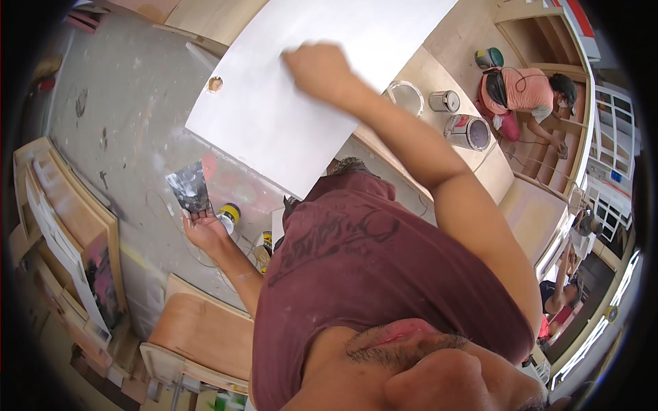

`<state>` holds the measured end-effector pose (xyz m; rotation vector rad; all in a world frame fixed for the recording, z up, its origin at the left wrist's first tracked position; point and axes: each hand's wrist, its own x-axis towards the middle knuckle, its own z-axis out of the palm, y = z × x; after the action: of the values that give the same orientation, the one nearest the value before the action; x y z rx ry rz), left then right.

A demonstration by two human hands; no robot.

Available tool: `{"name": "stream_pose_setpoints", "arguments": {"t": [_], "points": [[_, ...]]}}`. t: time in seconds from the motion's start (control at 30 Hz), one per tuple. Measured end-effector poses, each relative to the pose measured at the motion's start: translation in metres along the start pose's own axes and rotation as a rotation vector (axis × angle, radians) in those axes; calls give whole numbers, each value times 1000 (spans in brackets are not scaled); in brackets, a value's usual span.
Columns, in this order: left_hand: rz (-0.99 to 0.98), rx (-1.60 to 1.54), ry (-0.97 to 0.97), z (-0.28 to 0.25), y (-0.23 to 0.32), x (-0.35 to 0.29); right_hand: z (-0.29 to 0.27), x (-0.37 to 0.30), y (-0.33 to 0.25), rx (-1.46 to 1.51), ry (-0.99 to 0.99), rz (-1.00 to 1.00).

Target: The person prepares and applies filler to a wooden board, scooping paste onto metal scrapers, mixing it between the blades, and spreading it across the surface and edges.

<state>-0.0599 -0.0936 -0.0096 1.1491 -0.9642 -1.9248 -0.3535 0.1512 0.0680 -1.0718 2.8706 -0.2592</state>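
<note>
Board (274, 130), white and flat, spread across the far middle of the scene, and we noted a round hole (215, 84) near its left edge. Over it we saw the right hand (319, 72), blurred, its fingers curled into a loose fist; we could not tell whether it gripped anything or touched the surface. To the left and nearer, the left hand (204, 231) was turned palm up, fingers half bent against the near end of a dark plate (188, 188) smeared with white, which it held well apart from the board, above the grey floor (137, 103). Just beside that hand, on its right, we made out a yellow-and-dark can (230, 214). On the right, we saw a small can (444, 101) and a larger can (469, 132) on a light wooden surface (495, 164). Farther right, we saw a co-worker (524, 89) in a pink shirt bending at an open wooden cabinet (541, 38).
</note>
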Motion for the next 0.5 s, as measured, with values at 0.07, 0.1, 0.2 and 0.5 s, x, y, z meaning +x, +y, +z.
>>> {"name": "stream_pose_setpoints", "arguments": {"t": [0.07, 0.1, 0.2, 0.5], "points": [[11, -17, 14, 4, 3, -3, -12, -26, -39, 1, -265, -93], [21, -32, 23, 4, 6, -1, -11, -28, -35, 91, -184, -112], [42, -54, 22, -22, 13, -1, -16, 1, 35, 104, 42, 114], [1, -29, 160, -38, 1, -8, 12, 125, 164, -75, -94, 439]]}}
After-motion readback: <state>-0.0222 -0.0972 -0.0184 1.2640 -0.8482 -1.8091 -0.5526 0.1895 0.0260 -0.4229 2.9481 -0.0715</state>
